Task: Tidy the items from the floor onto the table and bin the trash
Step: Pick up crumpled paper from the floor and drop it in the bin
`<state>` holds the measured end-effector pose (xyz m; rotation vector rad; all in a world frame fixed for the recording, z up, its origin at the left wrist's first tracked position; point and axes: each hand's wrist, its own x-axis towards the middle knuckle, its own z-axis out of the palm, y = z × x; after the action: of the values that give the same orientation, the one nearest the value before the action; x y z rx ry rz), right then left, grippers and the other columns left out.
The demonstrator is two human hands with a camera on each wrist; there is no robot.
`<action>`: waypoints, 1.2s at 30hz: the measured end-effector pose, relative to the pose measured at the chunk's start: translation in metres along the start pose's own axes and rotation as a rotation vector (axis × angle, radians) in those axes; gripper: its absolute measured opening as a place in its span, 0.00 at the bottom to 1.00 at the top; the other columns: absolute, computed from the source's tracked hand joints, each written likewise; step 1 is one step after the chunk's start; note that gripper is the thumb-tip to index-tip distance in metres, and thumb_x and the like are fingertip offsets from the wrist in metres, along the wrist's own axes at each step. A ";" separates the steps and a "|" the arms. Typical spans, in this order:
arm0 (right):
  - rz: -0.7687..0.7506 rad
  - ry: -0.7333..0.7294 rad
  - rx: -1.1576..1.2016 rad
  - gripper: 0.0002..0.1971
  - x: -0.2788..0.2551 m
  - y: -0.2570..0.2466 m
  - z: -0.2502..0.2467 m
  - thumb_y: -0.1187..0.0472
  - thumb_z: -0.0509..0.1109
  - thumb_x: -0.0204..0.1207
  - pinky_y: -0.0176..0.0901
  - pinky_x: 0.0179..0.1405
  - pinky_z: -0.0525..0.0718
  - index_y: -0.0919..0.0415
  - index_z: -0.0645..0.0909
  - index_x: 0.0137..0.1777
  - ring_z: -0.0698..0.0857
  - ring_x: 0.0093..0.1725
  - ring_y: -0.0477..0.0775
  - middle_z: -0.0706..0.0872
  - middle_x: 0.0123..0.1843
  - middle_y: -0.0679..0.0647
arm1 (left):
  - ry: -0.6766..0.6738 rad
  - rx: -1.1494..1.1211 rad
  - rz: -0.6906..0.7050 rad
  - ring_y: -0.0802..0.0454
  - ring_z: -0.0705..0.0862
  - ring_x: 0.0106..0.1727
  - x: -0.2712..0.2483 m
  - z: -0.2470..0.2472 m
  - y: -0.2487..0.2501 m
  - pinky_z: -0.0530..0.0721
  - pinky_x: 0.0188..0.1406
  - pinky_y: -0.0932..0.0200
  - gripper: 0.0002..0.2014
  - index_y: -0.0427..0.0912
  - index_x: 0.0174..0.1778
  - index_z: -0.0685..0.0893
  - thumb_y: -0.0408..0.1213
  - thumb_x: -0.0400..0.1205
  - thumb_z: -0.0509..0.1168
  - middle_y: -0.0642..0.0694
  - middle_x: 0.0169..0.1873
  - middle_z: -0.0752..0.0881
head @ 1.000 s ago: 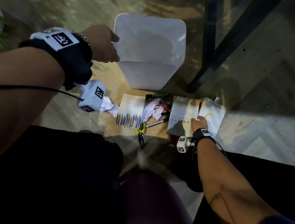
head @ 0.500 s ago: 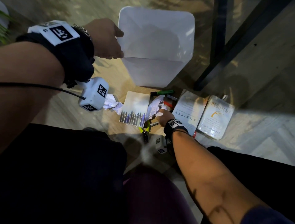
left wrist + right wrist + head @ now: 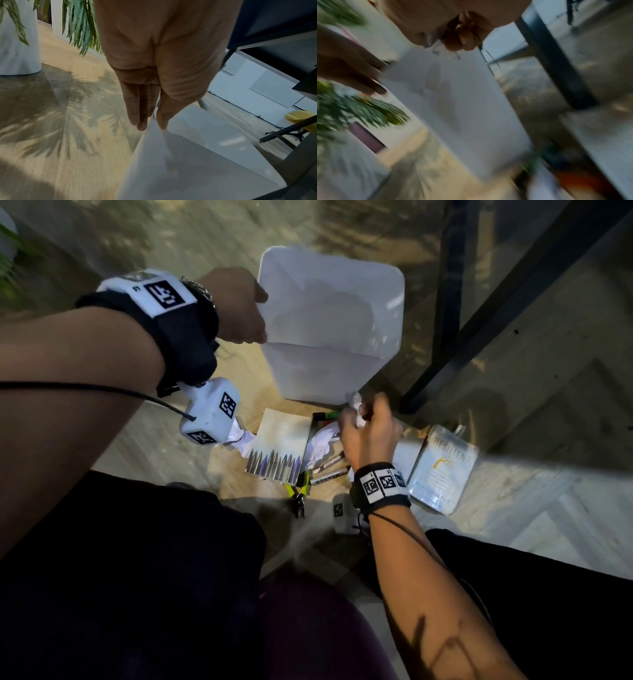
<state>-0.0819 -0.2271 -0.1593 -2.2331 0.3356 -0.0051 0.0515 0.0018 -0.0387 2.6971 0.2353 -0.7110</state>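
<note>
A white bin (image 3: pixel 330 313) stands tilted on the wooden floor. My left hand (image 3: pixel 239 306) grips its left rim, thumb inside and fingers outside (image 3: pixel 137 115). My right hand (image 3: pixel 368 426) is raised just below the bin and holds a crumpled white paper ball (image 3: pixel 354 405) in curled fingers. On the floor lie more crumpled paper (image 3: pixel 320 443), a second paper wad (image 3: pixel 243 440), a pencil-cover notebook (image 3: pixel 279 446), several markers (image 3: pixel 329 467), pliers with green handles (image 3: pixel 299 494) and a book titled Resilient (image 3: pixel 443 467). The right wrist view is blurred.
A black table leg (image 3: pixel 448 302) and a slanted brace (image 3: pixel 496 313) stand right of the bin. A potted plant (image 3: pixel 82 25) and a white planter (image 3: pixel 17 47) stand to the left. My dark-clothed knees fill the lower part of the head view.
My right hand left the books, reached the crumpled paper in the pile, and has now lifted a paper ball up toward the bin. The left hand kept hold of the bin rim.
</note>
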 end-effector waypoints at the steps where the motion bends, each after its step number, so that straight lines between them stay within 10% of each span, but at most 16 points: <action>1: -0.079 0.097 0.062 0.08 0.003 -0.024 -0.005 0.60 0.75 0.77 0.57 0.47 0.91 0.59 0.81 0.53 0.87 0.43 0.58 0.87 0.43 0.53 | -0.003 0.011 0.006 0.47 0.87 0.46 0.001 0.000 -0.002 0.78 0.49 0.56 0.39 0.45 0.85 0.70 0.39 0.78 0.77 0.51 0.33 0.88; 6: -0.447 0.473 0.271 0.16 0.035 -0.120 -0.032 0.61 0.74 0.79 0.46 0.58 0.89 0.66 0.85 0.65 0.91 0.55 0.57 0.92 0.59 0.57 | 0.021 0.067 0.064 0.40 0.82 0.70 0.005 0.005 -0.010 0.78 0.69 0.50 0.37 0.43 0.84 0.73 0.42 0.78 0.77 0.42 0.68 0.86; 12: -0.315 0.215 -0.328 0.31 0.069 -0.114 -0.016 0.32 0.70 0.75 0.57 0.72 0.74 0.48 0.83 0.73 0.76 0.76 0.60 0.81 0.75 0.56 | 0.012 0.086 0.077 0.46 0.78 0.47 0.011 0.008 -0.012 0.80 0.52 0.51 0.15 0.47 0.59 0.86 0.41 0.77 0.75 0.44 0.50 0.86; 16: -0.446 0.425 0.091 0.07 0.032 -0.074 -0.007 0.58 0.75 0.80 0.48 0.51 0.86 0.63 0.86 0.49 0.87 0.46 0.52 0.88 0.45 0.54 | 0.025 0.080 0.062 0.46 0.76 0.45 0.012 0.008 -0.013 0.76 0.48 0.55 0.14 0.54 0.46 0.73 0.40 0.75 0.74 0.48 0.46 0.82; 18: -0.250 0.225 0.248 0.03 0.005 -0.048 0.007 0.61 0.74 0.82 0.32 0.41 0.84 0.58 0.83 0.48 0.86 0.36 0.37 0.85 0.38 0.43 | 0.022 0.085 0.066 0.46 0.75 0.46 0.010 0.007 -0.011 0.76 0.48 0.54 0.16 0.53 0.49 0.72 0.40 0.75 0.74 0.49 0.45 0.81; 20: -0.004 -0.028 0.201 0.04 -0.016 -0.013 0.032 0.56 0.72 0.85 0.38 0.44 0.88 0.52 0.81 0.49 0.86 0.38 0.33 0.87 0.40 0.42 | 0.009 0.086 0.060 0.45 0.76 0.46 0.009 0.007 -0.010 0.76 0.49 0.53 0.16 0.53 0.49 0.73 0.40 0.75 0.74 0.49 0.46 0.80; 23: 0.167 -0.343 -0.061 0.10 -0.023 0.049 0.071 0.54 0.68 0.86 0.55 0.58 0.90 0.55 0.85 0.62 0.90 0.50 0.54 0.92 0.56 0.55 | 0.005 0.073 0.052 0.43 0.81 0.53 0.006 0.005 -0.010 0.76 0.52 0.54 0.14 0.52 0.56 0.81 0.41 0.76 0.74 0.48 0.53 0.83; 25: 0.191 -0.542 -0.214 0.18 -0.026 0.079 0.093 0.54 0.68 0.85 0.54 0.62 0.87 0.55 0.83 0.73 0.89 0.60 0.66 0.91 0.64 0.64 | 0.034 0.056 0.039 0.42 0.84 0.65 0.004 0.007 -0.010 0.79 0.59 0.54 0.30 0.45 0.78 0.79 0.42 0.77 0.75 0.48 0.64 0.86; 29: 0.320 -0.775 -0.324 0.28 -0.018 0.133 0.132 0.49 0.68 0.82 0.61 0.63 0.89 0.48 0.75 0.83 0.88 0.63 0.71 0.88 0.68 0.68 | 0.032 -0.004 0.027 0.42 0.89 0.58 -0.004 0.005 -0.003 0.86 0.61 0.49 0.37 0.44 0.84 0.72 0.40 0.78 0.75 0.45 0.60 0.90; 36: 0.486 -0.520 -0.181 0.19 -0.012 0.098 0.092 0.55 0.69 0.85 0.50 0.72 0.79 0.55 0.84 0.75 0.82 0.74 0.64 0.84 0.76 0.61 | 0.014 0.006 0.006 0.44 0.91 0.51 -0.005 0.002 -0.003 0.87 0.56 0.49 0.38 0.46 0.84 0.71 0.42 0.78 0.77 0.46 0.48 0.92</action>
<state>-0.1059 -0.2123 -0.2914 -2.1728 0.5921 0.8759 0.0456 0.0035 -0.0386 2.7079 0.2294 -0.6927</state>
